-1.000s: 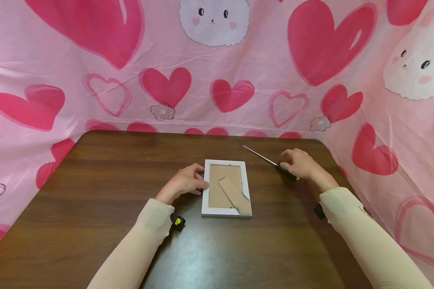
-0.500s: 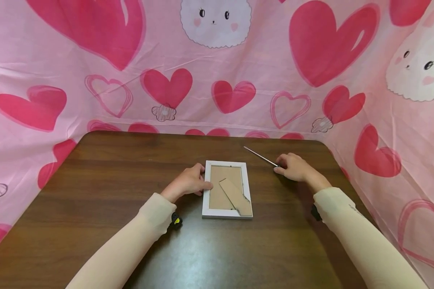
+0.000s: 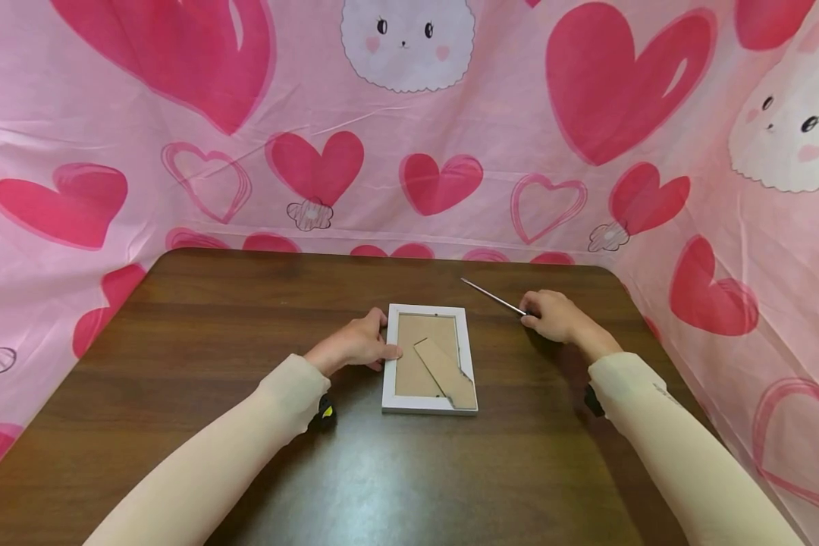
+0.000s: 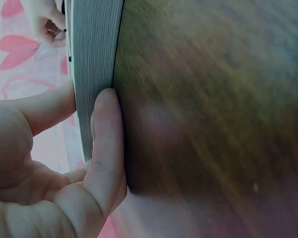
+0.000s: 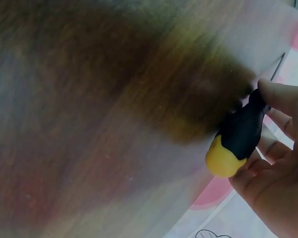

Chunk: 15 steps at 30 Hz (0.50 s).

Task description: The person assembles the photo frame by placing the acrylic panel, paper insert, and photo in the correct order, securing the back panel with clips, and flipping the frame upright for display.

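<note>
A white picture frame [image 3: 430,403] lies back side up on the table, its tan backing board [image 3: 418,370] and slanted stand leg [image 3: 444,371] showing. My left hand [image 3: 356,341] holds the frame's left side, thumb on the upper face; in the left wrist view its fingers [image 4: 107,144] lie along the grey side edge. Over to the right, my right hand [image 3: 553,315] grips a screwdriver [image 3: 491,296] by its handle. The right wrist view shows that black handle with a yellow end [image 5: 242,131] between thumb and fingers. The shaft points away to the far left.
The dark brown wooden table [image 3: 205,318] has rounded far corners. Pink cloth [image 3: 382,114] printed with hearts and rabbit faces hangs behind it and on both sides. A black and yellow device [image 3: 326,409] is worn at the left wrist.
My right hand has come down over the screwdriver handle and taken hold of it. The left thumb has moved onto the frame's upper face. The frame has barely moved.
</note>
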### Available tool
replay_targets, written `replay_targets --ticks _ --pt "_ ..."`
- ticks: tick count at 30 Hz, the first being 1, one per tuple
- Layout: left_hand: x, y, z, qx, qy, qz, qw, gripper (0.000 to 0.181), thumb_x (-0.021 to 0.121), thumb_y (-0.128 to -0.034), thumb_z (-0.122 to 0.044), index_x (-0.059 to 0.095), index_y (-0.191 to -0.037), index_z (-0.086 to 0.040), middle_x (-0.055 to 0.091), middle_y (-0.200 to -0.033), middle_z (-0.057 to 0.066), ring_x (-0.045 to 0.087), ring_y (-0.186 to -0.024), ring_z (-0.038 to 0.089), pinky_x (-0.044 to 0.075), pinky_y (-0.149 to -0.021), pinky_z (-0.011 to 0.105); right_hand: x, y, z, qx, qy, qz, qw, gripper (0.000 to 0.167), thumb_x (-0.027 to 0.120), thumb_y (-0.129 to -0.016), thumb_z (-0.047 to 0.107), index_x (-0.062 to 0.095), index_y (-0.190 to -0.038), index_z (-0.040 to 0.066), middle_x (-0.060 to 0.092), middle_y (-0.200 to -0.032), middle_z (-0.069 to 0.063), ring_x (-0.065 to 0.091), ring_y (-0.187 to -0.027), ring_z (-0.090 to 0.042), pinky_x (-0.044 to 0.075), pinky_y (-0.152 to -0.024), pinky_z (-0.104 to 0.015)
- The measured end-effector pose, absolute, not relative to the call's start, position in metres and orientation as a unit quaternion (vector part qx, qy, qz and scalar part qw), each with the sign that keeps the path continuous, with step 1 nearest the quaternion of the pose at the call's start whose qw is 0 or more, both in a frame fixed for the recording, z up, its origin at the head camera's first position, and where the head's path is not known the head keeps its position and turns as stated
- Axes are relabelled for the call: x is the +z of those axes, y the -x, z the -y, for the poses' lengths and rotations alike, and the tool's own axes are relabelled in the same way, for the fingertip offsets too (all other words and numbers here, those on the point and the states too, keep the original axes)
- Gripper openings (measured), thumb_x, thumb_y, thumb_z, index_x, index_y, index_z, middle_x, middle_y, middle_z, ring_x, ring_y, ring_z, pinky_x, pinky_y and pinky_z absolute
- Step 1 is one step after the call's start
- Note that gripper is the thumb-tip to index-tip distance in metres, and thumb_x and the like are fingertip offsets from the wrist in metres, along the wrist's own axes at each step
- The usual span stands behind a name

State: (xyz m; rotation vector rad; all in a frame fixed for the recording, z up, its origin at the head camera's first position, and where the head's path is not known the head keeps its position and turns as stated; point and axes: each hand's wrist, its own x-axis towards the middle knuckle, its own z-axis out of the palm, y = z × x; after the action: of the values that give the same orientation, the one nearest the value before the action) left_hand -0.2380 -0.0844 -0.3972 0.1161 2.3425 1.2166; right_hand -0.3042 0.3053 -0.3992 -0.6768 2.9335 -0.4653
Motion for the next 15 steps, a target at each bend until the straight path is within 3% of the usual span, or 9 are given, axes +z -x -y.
replay_targets --ticks 8,12,15 --pt "-0.399 0.238 0.086 0.452 -0.044 -0.851 0.262 0.061 0.078 -0.0987 -0.015 0.038 -0.142 0.001 0.061 -0.104 0.018 0.068 -0.087 0.025 0.066 -0.080 0.036 -0.390 0.295 -0.305 -0.176 0.216 -0.959 0.049 0.016 0.065 -0.103 0.010 0.067 -0.116 0.002 0.061 -0.105 -0.014 0.057 -0.097 -0.032 0.049 -0.089 -0.054" --pt "-0.397 0.238 0.086 0.457 -0.047 -0.849 0.263 0.061 0.077 -0.0993 -0.015 0.037 -0.142 0.001 0.061 -0.103 0.018 0.068 -0.087 0.025 0.066 -0.081 0.037 -0.376 0.288 -0.300 -0.181 0.220 -0.957 0.046 0.024 0.059 -0.104 0.010 0.069 -0.124 0.003 0.063 -0.108 -0.011 0.059 -0.100 -0.030 0.050 -0.092 -0.053" --pt "-0.396 0.239 0.087 0.457 -0.049 -0.848 0.263 0.062 0.078 -0.0988 -0.015 0.037 -0.142 0.001 0.061 -0.102 0.018 0.068 -0.088 0.024 0.066 -0.081 0.037 -0.367 0.284 -0.293 -0.178 0.230 -0.956 0.048 0.023 0.057 -0.104 0.012 0.072 -0.121 0.007 0.064 -0.105 -0.006 0.058 -0.096 -0.026 0.049 -0.088 -0.048"
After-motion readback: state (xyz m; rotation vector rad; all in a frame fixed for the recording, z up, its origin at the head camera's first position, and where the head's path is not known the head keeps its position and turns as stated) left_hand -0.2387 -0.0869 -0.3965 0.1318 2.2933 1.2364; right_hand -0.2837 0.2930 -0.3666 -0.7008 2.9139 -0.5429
